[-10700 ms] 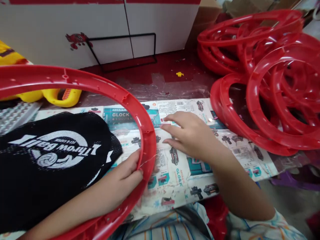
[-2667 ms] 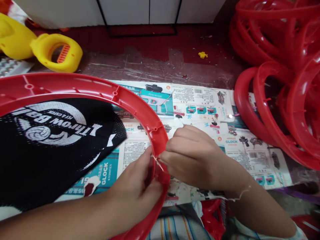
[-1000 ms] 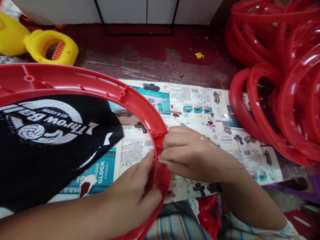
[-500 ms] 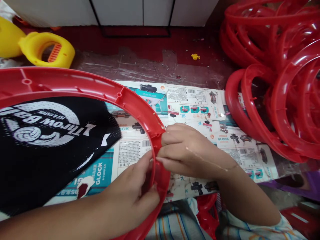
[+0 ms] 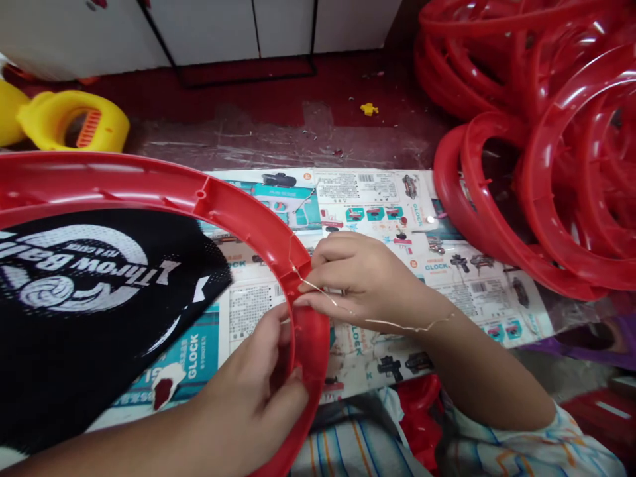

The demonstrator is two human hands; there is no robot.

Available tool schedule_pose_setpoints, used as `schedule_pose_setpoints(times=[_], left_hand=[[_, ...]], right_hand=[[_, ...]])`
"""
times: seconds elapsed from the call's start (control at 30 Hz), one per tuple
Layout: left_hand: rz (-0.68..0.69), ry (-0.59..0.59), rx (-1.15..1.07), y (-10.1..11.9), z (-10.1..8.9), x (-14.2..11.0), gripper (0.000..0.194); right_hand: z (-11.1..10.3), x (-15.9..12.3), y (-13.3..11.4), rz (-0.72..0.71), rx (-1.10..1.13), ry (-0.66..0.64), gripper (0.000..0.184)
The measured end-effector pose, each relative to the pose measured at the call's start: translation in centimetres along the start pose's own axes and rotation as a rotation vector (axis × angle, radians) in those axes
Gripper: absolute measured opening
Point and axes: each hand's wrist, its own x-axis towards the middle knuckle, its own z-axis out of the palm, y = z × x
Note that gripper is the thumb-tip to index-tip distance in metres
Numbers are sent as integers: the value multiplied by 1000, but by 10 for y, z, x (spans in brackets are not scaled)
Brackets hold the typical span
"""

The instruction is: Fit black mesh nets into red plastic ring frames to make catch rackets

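A large red plastic ring (image 5: pixel 268 225) spans the left side, its ribbed channel facing up. My left hand (image 5: pixel 263 391) is closed around the ring's near right part, thumb and fingers on its inner side. My right hand (image 5: pixel 358 278) is closed at the ring's right edge, fingertips pinched together just by the channel. A thin, pale wire-like strand (image 5: pixel 322 291) leads from the ring across the right fingers toward the wrist. Black cloth with white "Throw Ball" lettering (image 5: pixel 89 331) lies inside the ring.
Many red rings (image 5: pixel 556 152) are heaped at the right. Printed cardboard (image 5: pixel 368 192) covers the table under my hands. A yellow handled piece (image 5: pixel 74 122) lies at the upper left, and a small yellow bit (image 5: pixel 368 109) near the back. White boxes (image 5: pixel 213 33) stand behind.
The view has shifted slightly. My right fingers have shifted a little along the ring's edge, and the thin strand now shows more clearly between ring and hand. My left hand keeps its grip.
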Motion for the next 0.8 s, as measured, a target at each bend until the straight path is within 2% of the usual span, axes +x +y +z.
schedule_pose_setpoints(times=[0.13, 0.3, 0.4, 0.47, 0.57, 0.63, 0.8], left_hand=[[32, -62, -8, -5, 0, -1, 45], [43, -24, 51, -4, -1, -1, 46], [27, -45, 10, 0, 1, -1, 44], [43, -37, 6, 1, 3, -2, 51], [68, 42, 7, -2, 7, -6, 75], [70, 90, 37, -5, 10, -8, 84], [76, 89, 166, -14, 7, -11, 80]], right_hand=[[1, -2, 4, -79, -27, 81, 21], [-1, -1, 2, -180, -82, 89, 24], [-2, 0, 1, -173, -97, 70, 20], [-2, 0, 0, -168, -105, 66, 19], [-3, -1, -2, -169, -108, 81, 19], [-3, -2, -4, -160, -123, 76, 19], [-4, -3, -8, -164, -193, 71, 19]])
